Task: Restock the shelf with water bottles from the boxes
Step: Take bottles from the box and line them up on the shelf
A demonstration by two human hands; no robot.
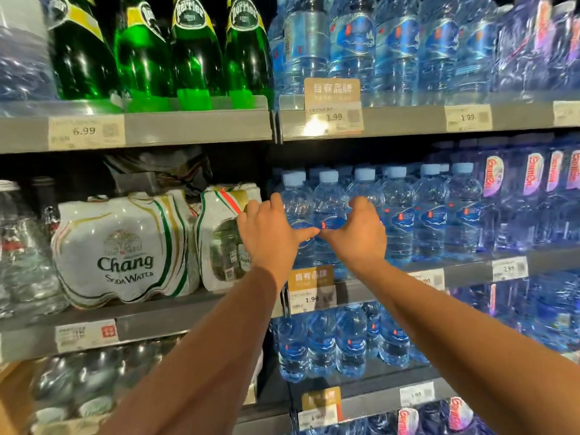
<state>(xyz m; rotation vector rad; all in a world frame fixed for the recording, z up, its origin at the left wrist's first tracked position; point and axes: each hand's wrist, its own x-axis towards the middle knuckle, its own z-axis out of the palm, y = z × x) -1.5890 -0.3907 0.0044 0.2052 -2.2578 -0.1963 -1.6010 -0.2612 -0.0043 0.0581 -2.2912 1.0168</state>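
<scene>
Two hands cup the front water bottles on the shelf just above the orange price tag: left hand and right hand, each grip curled round a bottle's side, thumbs meeting. This looks like the placing step; next, seat them squarely, release, and fetch more.

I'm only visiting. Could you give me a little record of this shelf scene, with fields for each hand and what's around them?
Place: shop shelves of bottled drinks
Left hand: curled round the left of a cluster of small water bottles on the middle shelf
Right hand: curled round the cluster's right; thumbs meet in front
Beside, left: Chang soda water packs
Shelf above: green Perrier bottles, larger water bottles
Price tag under hands: 1.99
</scene>
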